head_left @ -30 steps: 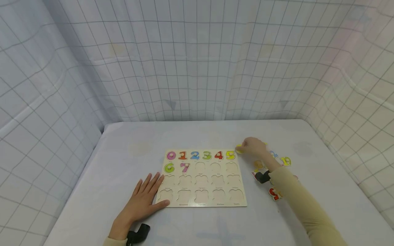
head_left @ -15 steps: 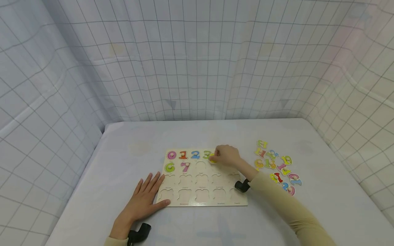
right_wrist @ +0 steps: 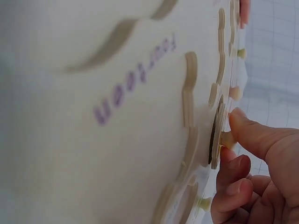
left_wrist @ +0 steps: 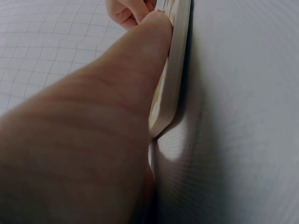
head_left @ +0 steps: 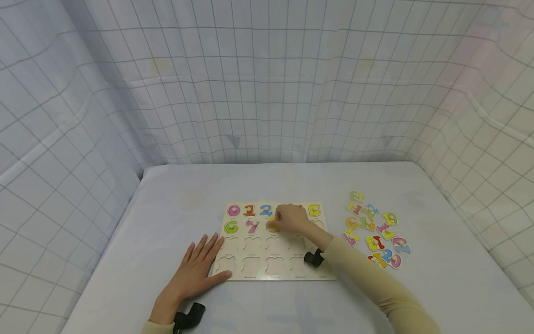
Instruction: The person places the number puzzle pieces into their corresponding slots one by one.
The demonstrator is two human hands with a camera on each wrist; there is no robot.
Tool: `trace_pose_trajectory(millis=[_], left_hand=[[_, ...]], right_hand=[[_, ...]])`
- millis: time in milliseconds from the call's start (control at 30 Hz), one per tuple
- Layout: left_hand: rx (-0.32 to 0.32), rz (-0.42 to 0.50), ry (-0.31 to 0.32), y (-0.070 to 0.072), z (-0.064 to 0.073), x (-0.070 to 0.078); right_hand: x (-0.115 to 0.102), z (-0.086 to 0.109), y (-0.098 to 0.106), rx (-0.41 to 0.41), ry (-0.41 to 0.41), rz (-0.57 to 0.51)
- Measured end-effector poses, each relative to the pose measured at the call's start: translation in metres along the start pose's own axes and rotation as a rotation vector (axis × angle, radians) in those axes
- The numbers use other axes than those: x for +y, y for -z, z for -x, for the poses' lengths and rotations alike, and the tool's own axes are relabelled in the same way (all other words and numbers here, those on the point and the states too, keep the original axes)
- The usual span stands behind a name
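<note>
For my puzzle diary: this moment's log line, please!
right fingers: pinch knob of yellow number piece; place: beside pink 7; left fingers: touch number-puzzle board

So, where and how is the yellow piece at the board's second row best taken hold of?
By its knob, I'd say, pinched from above, the side away from the board. The knob stands out from the yellow piece, whose thin, flat body lies close to the board and probably leaves little edge to take. The right grip pinches it there.
</note>
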State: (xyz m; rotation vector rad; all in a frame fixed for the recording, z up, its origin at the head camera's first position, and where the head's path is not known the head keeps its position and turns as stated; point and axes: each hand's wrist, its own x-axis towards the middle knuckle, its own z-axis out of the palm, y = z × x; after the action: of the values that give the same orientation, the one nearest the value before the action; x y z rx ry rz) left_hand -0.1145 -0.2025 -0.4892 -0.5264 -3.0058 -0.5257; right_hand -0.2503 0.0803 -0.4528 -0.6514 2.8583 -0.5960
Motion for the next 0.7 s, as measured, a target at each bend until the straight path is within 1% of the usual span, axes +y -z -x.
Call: trace_pose_trajectory(millis=[133,233,300,400,467,533,700], left_hand=[[0.003,0.004,-0.002,0.000,0.000,0.000],[0.031,0.009,-0.019,-0.001,0.001,-0.002],[0.055,-0.004,-0.036,-0.005,0.001,-0.006],[0.049,-0.022,-0.034,-0.010,0.000,-0.010],[0.041,-0.021,-0.027,-0.009,0.000,-0.010],[0.027,-0.001,-0.015,-0.005,0.000,-0.005],[0.045,0.007,-0.030,-0.001,0.001,-0.001]], right_hand=[[-0.002,0.000,-0.002,-0.004,0.011,0.007],[-0.003,0.001,-0.002,-0.012,0.011,-0.006],[-0.004,0.001,-0.002,-0.024,0.002,-0.013],[-0.004,0.001,-0.002,-0.035,-0.009,-0.011],[-0.003,0.001,-0.002,-0.036,-0.011,-0.010],[-0.003,0.001,-0.003,-0.036,-0.012,-0.009],[-0.001,0.001,-0.004,-0.036,-0.010,-0.024]])
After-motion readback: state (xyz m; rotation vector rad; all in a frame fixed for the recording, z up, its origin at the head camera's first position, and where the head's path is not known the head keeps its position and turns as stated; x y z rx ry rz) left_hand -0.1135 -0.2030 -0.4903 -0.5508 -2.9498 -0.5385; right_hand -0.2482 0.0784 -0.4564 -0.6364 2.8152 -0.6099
